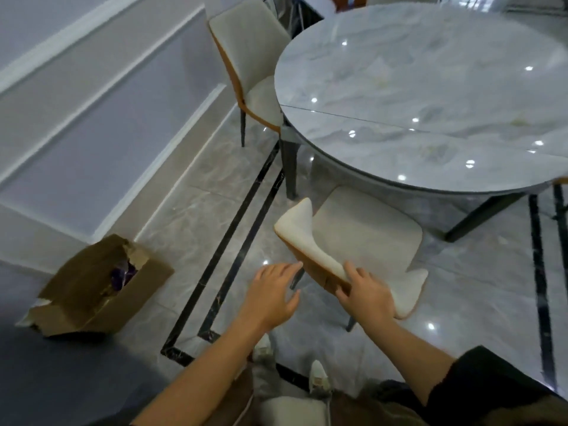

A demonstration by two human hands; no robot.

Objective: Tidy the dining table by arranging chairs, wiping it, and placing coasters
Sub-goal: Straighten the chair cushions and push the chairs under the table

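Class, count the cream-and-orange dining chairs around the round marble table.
2: near chair under the table's edge, right hand on its backrest; far chair at the left, by the wall. Orange scraps at the top and right edges may be more.

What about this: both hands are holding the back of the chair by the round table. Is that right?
Not quite. The head view shows only the right hand holding the back of the chair by the round table; the left hand is open beside it, gripping nothing.
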